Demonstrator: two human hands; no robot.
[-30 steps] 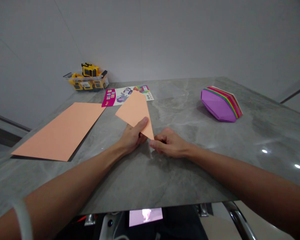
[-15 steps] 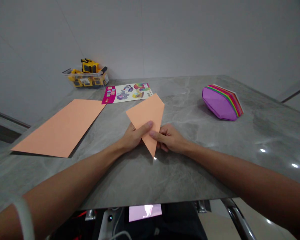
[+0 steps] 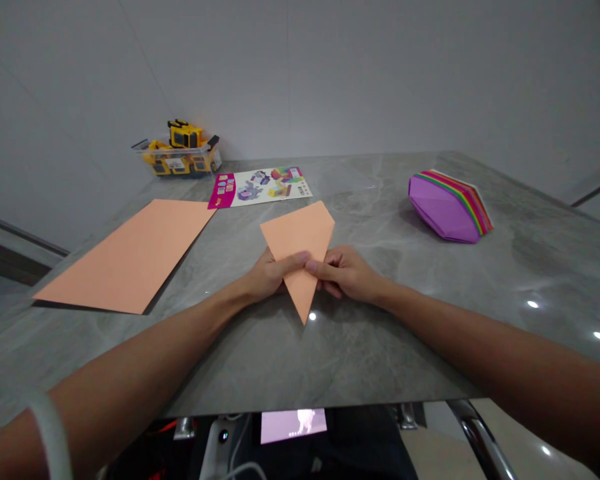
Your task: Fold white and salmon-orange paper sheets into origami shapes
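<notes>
A folded orange paper (image 3: pixel 299 244), kite-shaped with its sharp tip pointing toward me, is held just above the grey marble table (image 3: pixel 360 347). My left hand (image 3: pixel 269 275) pinches its left edge, thumb on top. My right hand (image 3: pixel 344 273) pinches its right edge, fingers curled beneath. Both thumbs meet near the middle of the paper.
A flat orange sheet (image 3: pixel 130 252) lies at the left. A colourful instruction leaflet (image 3: pixel 260 187) and a yellow toy vehicle (image 3: pixel 183 155) sit at the back by the wall. A stack of coloured paper with purple on top (image 3: pixel 447 207) rests at the right.
The folded paper has been turned so its sharp tip now points toward me, and my right hand has moved from beside the tip onto the paper's right edge.
</notes>
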